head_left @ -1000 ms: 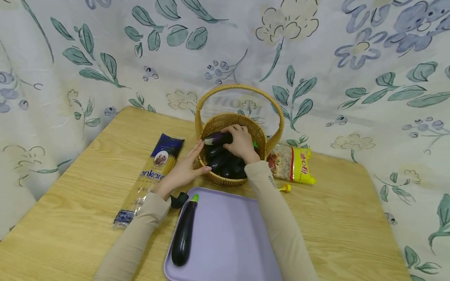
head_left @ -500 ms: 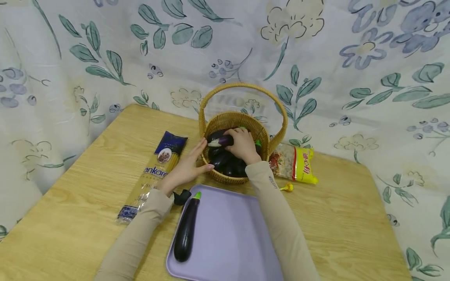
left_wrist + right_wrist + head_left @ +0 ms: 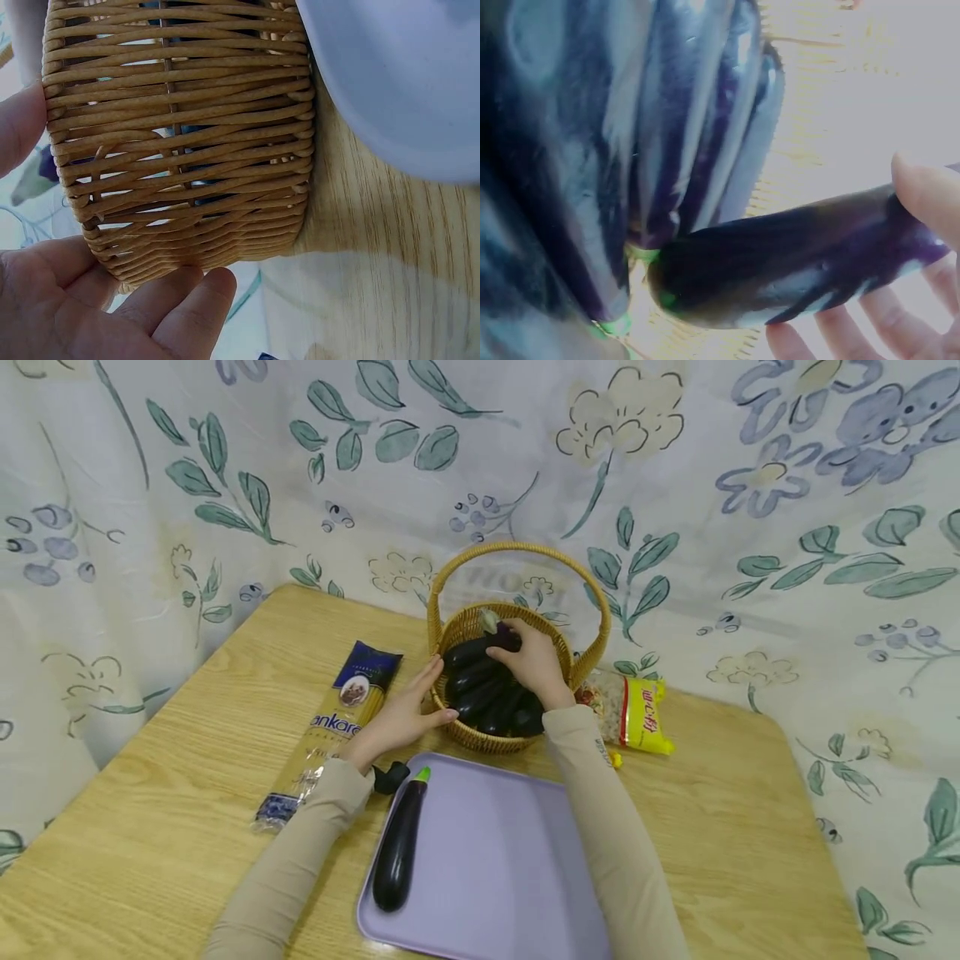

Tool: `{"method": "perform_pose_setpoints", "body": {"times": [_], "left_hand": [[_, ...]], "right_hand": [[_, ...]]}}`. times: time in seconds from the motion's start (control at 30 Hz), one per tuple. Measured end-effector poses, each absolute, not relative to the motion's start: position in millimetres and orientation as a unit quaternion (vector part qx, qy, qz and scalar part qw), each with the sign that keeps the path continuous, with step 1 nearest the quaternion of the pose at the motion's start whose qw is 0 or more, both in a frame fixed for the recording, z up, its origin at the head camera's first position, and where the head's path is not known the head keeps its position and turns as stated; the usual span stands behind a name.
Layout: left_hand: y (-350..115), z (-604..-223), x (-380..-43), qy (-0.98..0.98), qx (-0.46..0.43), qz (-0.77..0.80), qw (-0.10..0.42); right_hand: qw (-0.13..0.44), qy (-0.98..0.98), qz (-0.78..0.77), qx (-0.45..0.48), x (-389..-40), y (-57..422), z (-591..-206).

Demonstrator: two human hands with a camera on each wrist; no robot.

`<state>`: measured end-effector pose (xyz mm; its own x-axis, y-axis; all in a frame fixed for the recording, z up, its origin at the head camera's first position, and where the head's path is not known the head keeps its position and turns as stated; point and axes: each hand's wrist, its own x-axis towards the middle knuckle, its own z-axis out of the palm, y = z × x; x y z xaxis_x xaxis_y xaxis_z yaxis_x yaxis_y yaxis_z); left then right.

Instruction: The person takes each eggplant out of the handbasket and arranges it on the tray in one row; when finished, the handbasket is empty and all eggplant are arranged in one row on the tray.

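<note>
My right hand [image 3: 536,660] grips an eggplant [image 3: 780,259] over the wicker basket [image 3: 491,745], its pale stem end pointing up and back. In the right wrist view the thumb lies on one side of it and the fingers under the other, toward one end. Several more dark, glossy eggplants [image 3: 480,689] lie side by side in the basket, green stem ends [image 3: 616,327] showing. My left hand [image 3: 401,718] rests against the basket's left side, thumb and fingers spread; the left wrist view shows fingertips [image 3: 219,283] pressing the woven wall.
A lilac tray [image 3: 495,860] in front bears one eggplant [image 3: 400,852] along its left edge. A pasta packet [image 3: 333,722] lies left, beside a small black object [image 3: 391,777]. Behind the right sleeve lie a yellow-ended food bag [image 3: 645,714] and a small yellow item [image 3: 617,760]. The basket's handle [image 3: 517,547] arches overhead.
The right hand has moved slightly right and turned the gripped eggplant, so its pale stem end swings from pointing left to pointing up and back. The left hand stays at the basket.
</note>
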<state>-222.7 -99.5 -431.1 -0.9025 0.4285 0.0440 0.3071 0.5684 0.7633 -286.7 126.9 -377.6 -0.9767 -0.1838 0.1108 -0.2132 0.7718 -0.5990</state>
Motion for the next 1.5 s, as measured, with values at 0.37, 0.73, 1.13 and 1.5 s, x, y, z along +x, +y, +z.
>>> {"method": "perform_pose_setpoints", "body": {"times": [0.37, 0.73, 1.13, 1.5], "left_hand": [[-98.8, -436.1, -222.8, 0.879, 0.212, 0.420, 0.074], [-98.3, -430.4, -221.4, 0.879, 0.208, 0.421, 0.080], [-99.5, -433.4, -222.0, 0.877, 0.207, 0.426, 0.077], [-97.9, -431.0, -221.0, 0.878, 0.200, 0.427, 0.085]], "right_hand": [[0.028, -0.924, 0.371, 0.088, -268.1, 128.1, -367.1], [0.078, -0.894, 0.435, 0.078, -247.4, 134.8, -361.6], [0.140, -0.837, 0.522, 0.088, -213.0, 133.1, -358.2], [0.202, -0.786, 0.562, 0.158, -182.1, 134.1, -356.8]]}}
